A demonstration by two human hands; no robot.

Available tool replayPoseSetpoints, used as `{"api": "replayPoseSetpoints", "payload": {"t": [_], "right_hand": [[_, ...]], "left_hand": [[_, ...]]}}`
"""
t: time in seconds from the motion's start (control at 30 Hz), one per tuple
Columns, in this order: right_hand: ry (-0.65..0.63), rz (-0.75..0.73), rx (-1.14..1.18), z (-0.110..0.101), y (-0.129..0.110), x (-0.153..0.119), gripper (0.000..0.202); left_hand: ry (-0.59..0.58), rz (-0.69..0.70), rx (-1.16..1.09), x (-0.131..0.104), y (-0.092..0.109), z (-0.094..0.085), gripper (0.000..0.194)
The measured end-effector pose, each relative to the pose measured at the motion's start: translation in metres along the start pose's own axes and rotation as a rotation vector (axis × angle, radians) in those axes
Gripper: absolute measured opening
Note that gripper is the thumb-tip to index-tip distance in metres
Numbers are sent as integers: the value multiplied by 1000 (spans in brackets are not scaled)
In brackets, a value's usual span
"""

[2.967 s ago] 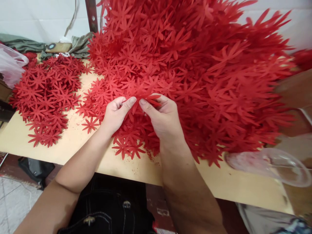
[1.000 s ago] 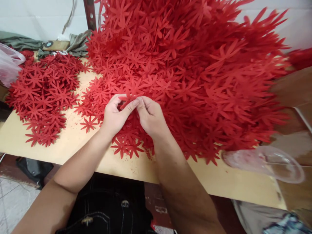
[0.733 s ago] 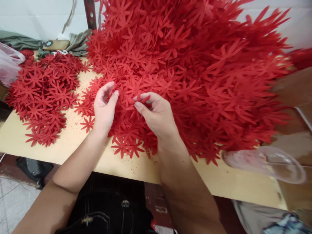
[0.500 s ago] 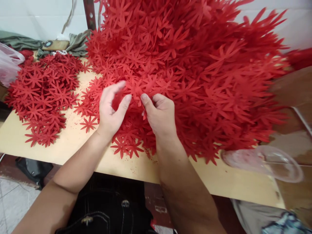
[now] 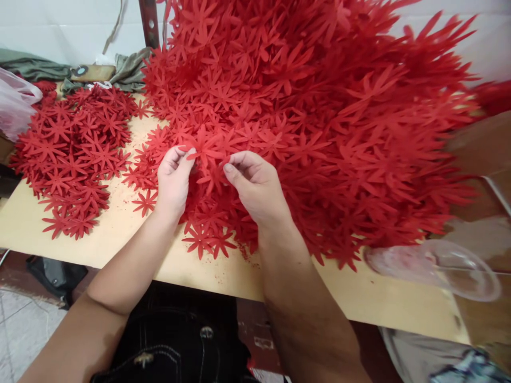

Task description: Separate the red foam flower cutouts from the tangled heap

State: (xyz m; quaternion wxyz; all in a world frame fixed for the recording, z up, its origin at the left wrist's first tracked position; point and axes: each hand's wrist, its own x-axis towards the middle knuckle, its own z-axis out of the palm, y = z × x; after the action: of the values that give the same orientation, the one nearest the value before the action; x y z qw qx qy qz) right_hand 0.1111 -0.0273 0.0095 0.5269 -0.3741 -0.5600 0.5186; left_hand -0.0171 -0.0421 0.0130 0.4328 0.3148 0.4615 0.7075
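Note:
A red petal-shaped flower cutout (image 5: 205, 146) is stretched out in front of me, just over a large heap of similar red cutouts (image 5: 319, 138). My left hand (image 5: 174, 173) is closed, its thumb and index finger pinching a petal on the flower's left side. On the other side, the thumb and index finger of my right hand (image 5: 255, 181) are pressed together at a right-hand petal tip. Part of what the right fingers grip is hidden against the same-coloured heap. A single loose cutout (image 5: 145, 202) lies on the table left of my left wrist.
A smaller pile of red cutouts (image 5: 75, 154) is on the left of the pale table (image 5: 128, 255). A clear plastic container (image 5: 435, 266) lies at the right edge beside cardboard boxes (image 5: 483, 159). Green cloth (image 5: 131, 69) and a plastic bag (image 5: 16, 101) are at the back left.
My left hand has gone from spread fingers to a pinch on the flower's petal. My right hand has shifted slightly left, and the flower is now spread between both hands.

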Motion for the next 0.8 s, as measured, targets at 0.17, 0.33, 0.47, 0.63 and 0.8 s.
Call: {"api": "replayPoseSetpoints", "payload": {"t": [0.17,0.33,0.47,0.63,0.8], "right_hand": [[100,-18,44,1,5,1,36],[224,-73,37,-4,4,4,26],[206,-60,51,-7,2,5,14],[100,-7,80,-2,-3,1,14],[105,-47,11,-1,-4,0,29]], "left_hand": [[27,-124,-89,-1,2,3,14],[54,-100,-79,5,0,-5,9],[-17,-84,-40,6,-1,-8,12],[-17,-129,-82,3,-2,-5,11],[-26,-150,-102,1,-1,0,15]]}}
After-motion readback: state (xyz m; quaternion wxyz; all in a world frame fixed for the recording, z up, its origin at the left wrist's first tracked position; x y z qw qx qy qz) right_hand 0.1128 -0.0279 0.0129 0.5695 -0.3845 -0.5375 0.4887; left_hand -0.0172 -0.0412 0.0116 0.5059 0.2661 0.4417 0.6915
